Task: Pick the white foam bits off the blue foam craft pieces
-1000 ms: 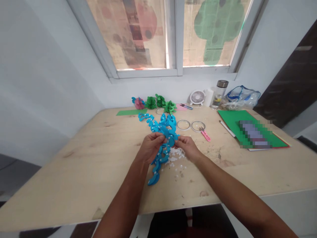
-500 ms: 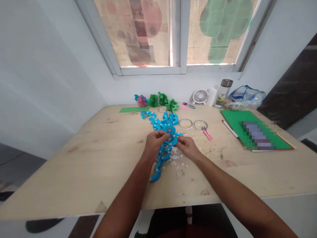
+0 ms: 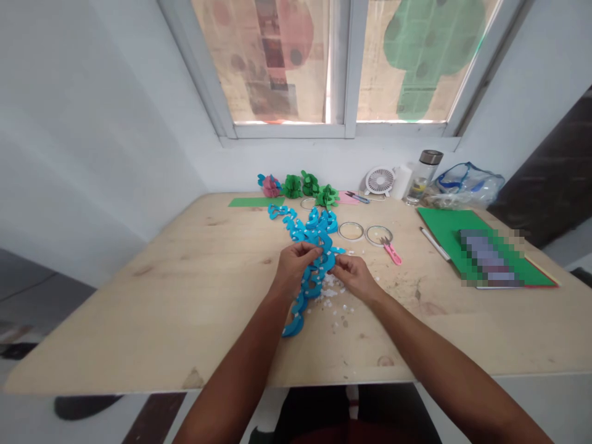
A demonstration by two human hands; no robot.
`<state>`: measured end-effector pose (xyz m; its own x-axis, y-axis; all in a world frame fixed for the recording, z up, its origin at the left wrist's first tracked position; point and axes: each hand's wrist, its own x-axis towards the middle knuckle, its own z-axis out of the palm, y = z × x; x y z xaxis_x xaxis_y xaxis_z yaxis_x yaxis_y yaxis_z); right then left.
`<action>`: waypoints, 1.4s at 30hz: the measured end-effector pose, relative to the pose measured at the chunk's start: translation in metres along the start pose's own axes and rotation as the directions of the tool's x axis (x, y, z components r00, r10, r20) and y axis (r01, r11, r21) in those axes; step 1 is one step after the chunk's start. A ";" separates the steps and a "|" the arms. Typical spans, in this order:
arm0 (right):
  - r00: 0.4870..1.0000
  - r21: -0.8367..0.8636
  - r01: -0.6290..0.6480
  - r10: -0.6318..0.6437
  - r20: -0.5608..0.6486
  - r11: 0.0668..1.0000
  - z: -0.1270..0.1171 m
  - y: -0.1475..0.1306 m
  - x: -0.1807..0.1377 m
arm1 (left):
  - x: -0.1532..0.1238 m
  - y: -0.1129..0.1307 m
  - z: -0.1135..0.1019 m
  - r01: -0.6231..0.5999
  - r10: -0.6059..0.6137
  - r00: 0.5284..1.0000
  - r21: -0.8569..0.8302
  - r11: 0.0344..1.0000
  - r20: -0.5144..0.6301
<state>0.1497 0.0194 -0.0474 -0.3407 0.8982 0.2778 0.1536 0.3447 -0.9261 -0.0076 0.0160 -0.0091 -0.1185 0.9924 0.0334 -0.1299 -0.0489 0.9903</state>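
Pale wooden worktop [image 3: 176, 302] bears a curved, blue, paper-like garland [image 3: 312, 288] pinched by the left hand [image 3: 295, 264] beside the right hand [image 3: 355, 275], whose grip is unclear, one narrow blue flap [image 3: 339, 251] now protruding further, suggesting unfinished handling.

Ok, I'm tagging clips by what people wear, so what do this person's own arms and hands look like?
The left hand and right hand are bare, ungloved. No sleeves cover the visible forearms, and no watch or bracelet shows. Any ring would be too small to make out.
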 end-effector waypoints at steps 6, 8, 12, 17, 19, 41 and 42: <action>1.000 -0.036 0.023 -0.022 0.013 0.999 0.000 0.000 0.000 | -0.001 0.002 0.001 -0.015 0.015 1.000 0.000 1.000 -0.006; 0.999 -0.050 0.031 -0.031 0.012 0.998 -0.001 -0.001 0.000 | -0.001 0.002 0.001 -0.026 0.026 1.000 -0.008 1.000 -0.006; 0.999 -0.066 0.032 -0.033 0.000 0.997 -0.001 -0.002 -0.001 | -0.002 0.001 0.003 -0.025 0.025 1.000 -0.029 0.999 -0.017; 0.999 -0.051 0.032 -0.033 -0.027 0.998 0.000 -0.003 -0.001 | -0.003 0.001 0.005 -0.013 0.011 0.999 -0.047 0.999 -0.041; 0.999 -0.049 0.028 -0.030 -0.034 0.998 0.000 -0.004 -0.001 | -0.004 0.002 0.006 -0.008 0.005 0.999 -0.065 0.998 -0.046; 0.999 -0.074 0.026 -0.029 -0.029 0.997 0.000 -0.003 -0.001 | -0.005 0.002 0.010 -0.012 -0.002 0.994 -0.123 0.992 -0.107; 0.999 -0.073 0.027 -0.029 -0.030 0.997 0.000 -0.002 -0.001 | -0.005 0.003 0.011 -0.015 0.000 0.993 -0.133 0.991 -0.114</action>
<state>0.1494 0.0174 -0.0455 -0.3174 0.8954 0.3123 0.2117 0.3879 -0.8971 0.0030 0.0118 -0.0048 -0.2299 0.9731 0.0175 -0.2576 -0.0782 0.9631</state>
